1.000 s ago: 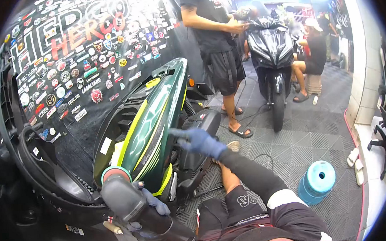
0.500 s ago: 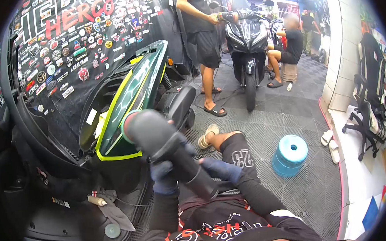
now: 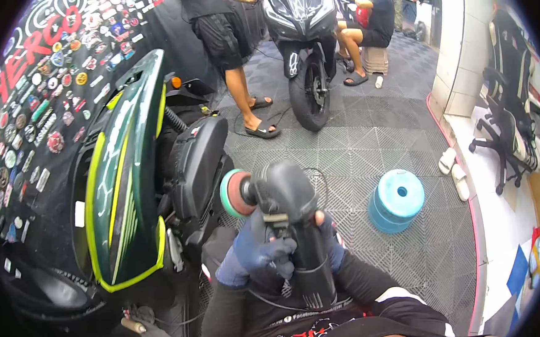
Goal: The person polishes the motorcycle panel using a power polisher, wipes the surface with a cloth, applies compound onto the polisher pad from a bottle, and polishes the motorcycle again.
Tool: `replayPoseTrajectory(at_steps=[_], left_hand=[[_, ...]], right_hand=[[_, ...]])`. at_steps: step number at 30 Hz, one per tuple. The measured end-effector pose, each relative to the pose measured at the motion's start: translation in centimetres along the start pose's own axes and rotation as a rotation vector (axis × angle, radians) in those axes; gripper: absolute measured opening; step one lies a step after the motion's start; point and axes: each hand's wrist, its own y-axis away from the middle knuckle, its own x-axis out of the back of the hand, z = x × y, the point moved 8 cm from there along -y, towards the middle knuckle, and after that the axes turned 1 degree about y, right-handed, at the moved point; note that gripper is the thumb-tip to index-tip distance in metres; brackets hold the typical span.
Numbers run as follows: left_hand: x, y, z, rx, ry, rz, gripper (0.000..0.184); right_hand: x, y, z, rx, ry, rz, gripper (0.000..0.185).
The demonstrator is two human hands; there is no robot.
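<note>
A black polisher (image 3: pixel 287 195) with a green and red round pad (image 3: pixel 234 194) is held upright in front of my chest, its pad facing left. My left hand (image 3: pixel 257 256), in a blue glove, has its fingers curled at the side of the polisher's body. On the other side my right hand (image 3: pixel 332 242) grips the body, a bare fingertip showing; the rest of its fingers are partly hidden behind the tool. To the left stands a scooter with a green and yellow side panel (image 3: pixel 125 183), apart from the polisher.
A blue round container (image 3: pixel 397 201) stands on the tiled floor at right. Beyond are a black scooter (image 3: pixel 305 49), a standing person (image 3: pixel 218 42) and a seated person (image 3: pixel 375 23). White slippers (image 3: pixel 454 172) and an office chair (image 3: pixel 507 104) are at right. A bottle (image 3: pixel 133 325) and cloth lie lower left.
The polisher has turned upright and its pad has moved right, away from the green panel. Both hands have shifted along its body. The camera view has swung, and the standing person's arm has moved.
</note>
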Motion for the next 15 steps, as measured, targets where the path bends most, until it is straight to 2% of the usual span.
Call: replayPoseTrajectory(at_steps=[1, 3, 4, 6, 7, 9, 10, 11, 13, 14, 15], left_hand=[[0.5, -0.7, -1.1, 0.0, 0.015, -0.002, 0.079], [1.4, -1.7, -4.0, 0.092, 0.304, -0.083, 0.077], [2.5, -2.0, -5.3, 0.098, 0.311, -0.088, 0.077], [4.2, -2.9, -8.2, 0.213, 0.393, -0.136, 0.077], [5.5, -3.8, -9.1, 0.223, 0.403, -0.14, 0.077], [6.8, -4.0, -11.3, 0.438, 0.623, -0.179, 0.073], [7.9, -5.0, -12.5, 0.297, 0.667, -0.005, 0.07], [8.8, -5.7, -13.4, 0.331, 0.684, 0.018, 0.07], [9.5, -6.8, -13.5, 0.431, 0.718, -0.084, 0.069], [9.8, -7.3, -13.3, 0.443, 0.776, -0.114, 0.066], [10.4, -7.9, -13.0, 0.438, 0.783, -0.068, 0.066]], right_hand=[[0.6, -0.9, -1.4, 0.094, 0.238, 0.118, 0.087], [3.0, -2.7, -1.8, 0.134, 0.302, 0.186, 0.087], [3.9, -3.5, -1.8, 0.136, 0.3, 0.196, 0.087], [3.4, -5.4, 0.5, -0.152, -0.185, 0.027, 0.083], [3.8, -6.6, -0.1, -0.148, -0.191, 0.04, 0.083], [5.2, -8.4, -1.9, -0.043, 0.091, 0.301, 0.078], [4.7, -9.4, -3.5, -0.004, 0.227, 0.396, 0.074], [6.1, -10.4, -3.1, -0.029, 0.198, 0.418, 0.074], [7.6, -12.0, -2.4, -0.021, -0.024, 0.373, 0.077], [7.8, -12.4, -3.1, -0.013, 0.04, 0.479, 0.083], [7.8, -13.0, -3.3, -0.059, 0.036, 0.472, 0.083]])
